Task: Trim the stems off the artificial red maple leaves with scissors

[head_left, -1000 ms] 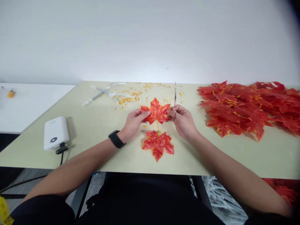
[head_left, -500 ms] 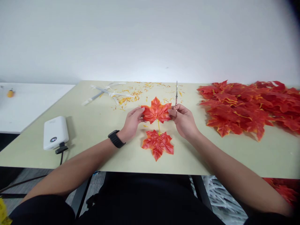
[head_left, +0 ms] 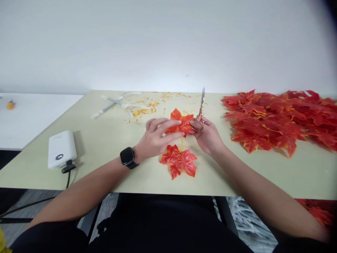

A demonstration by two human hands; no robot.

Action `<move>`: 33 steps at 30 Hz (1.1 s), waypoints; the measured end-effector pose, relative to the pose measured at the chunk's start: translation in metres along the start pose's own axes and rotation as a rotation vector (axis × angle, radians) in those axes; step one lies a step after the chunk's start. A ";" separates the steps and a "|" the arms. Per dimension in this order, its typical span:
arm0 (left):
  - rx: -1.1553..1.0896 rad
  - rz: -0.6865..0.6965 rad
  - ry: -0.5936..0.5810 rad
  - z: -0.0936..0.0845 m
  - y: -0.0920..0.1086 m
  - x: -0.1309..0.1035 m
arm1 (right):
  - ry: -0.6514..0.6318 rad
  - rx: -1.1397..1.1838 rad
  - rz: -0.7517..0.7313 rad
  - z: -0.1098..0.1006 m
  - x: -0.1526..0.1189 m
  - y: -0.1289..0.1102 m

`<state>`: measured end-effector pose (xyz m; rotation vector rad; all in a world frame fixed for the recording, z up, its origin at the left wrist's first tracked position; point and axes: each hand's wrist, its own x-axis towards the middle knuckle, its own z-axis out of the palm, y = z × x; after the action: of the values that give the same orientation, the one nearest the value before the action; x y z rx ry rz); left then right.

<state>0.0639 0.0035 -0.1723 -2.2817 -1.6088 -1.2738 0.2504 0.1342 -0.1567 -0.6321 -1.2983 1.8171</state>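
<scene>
Between my hands is a red-orange artificial maple leaf (head_left: 176,115), gripped at its right edge by the thumb and fingers of my right hand (head_left: 207,135). That same hand also holds a pair of scissors (head_left: 202,102), blades pointing up and away from me. My left hand (head_left: 155,137) passes in front of the leaf with its fingers apart, covering part of it; whether the fingertips touch it is hard to tell. Just below, a second maple leaf (head_left: 179,161) is joined to the first by a thin yellow stem (head_left: 181,143).
Piled red maple leaves (head_left: 265,123) cover the table's right side. Yellow-orange trimmings (head_left: 143,111) and pale plastic strips (head_left: 113,103) lie toward the back. A white power bank (head_left: 61,149) with a cable sits at left. More leaves (head_left: 318,212) show below the table edge.
My left hand has let go of the upper leaf's left edge and moved right across its front, fingers spreading. The scissors in my right hand have tilted slightly to the right.
</scene>
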 end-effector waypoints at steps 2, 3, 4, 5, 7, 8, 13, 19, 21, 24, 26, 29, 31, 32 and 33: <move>-0.056 0.029 -0.154 0.002 0.005 -0.001 | -0.006 0.024 0.016 -0.001 0.000 -0.002; -0.095 0.028 -0.212 0.003 0.008 -0.001 | -0.010 0.033 0.027 -0.001 0.000 -0.002; -0.135 0.020 -0.251 0.005 0.011 -0.001 | -0.017 0.038 0.039 -0.001 -0.001 -0.003; -0.172 0.007 -0.276 0.006 0.013 -0.001 | -0.024 0.040 0.053 -0.001 -0.001 -0.004; -0.236 -0.019 -0.289 0.007 0.016 0.000 | -0.040 0.052 0.077 0.000 -0.003 -0.004; -0.260 -0.032 -0.289 0.007 0.017 0.000 | -0.049 0.064 0.087 0.001 -0.003 -0.003; -0.360 -0.131 -0.257 0.000 0.023 0.004 | -0.083 0.086 0.125 0.004 -0.005 0.000; -0.240 -0.225 0.112 -0.019 0.016 0.003 | -0.089 -0.009 0.123 0.000 -0.004 0.001; -0.186 -0.240 0.327 -0.026 0.000 0.003 | -0.092 -0.031 0.109 -0.001 -0.004 0.002; -0.064 -0.212 0.470 -0.037 -0.031 0.006 | -0.115 -0.046 0.101 -0.002 -0.003 0.005; 0.079 -0.188 0.520 -0.043 -0.047 0.009 | -0.128 -0.054 0.101 -0.003 -0.003 0.006; 0.157 -0.194 0.598 -0.049 -0.057 0.014 | -0.131 -0.048 0.089 -0.004 -0.003 0.006; 0.018 -0.236 0.650 -0.050 -0.056 0.017 | -0.126 -0.040 0.081 -0.004 -0.004 0.006; -0.082 -0.270 0.673 -0.050 -0.054 0.018 | -0.121 -0.038 0.081 -0.005 -0.004 0.005; -0.178 -0.311 0.694 -0.049 -0.052 0.019 | -0.115 -0.036 0.081 -0.005 -0.004 0.005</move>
<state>-0.0040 0.0172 -0.1476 -1.4050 -1.6375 -2.0468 0.2545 0.1331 -0.1632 -0.6146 -1.4020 1.9244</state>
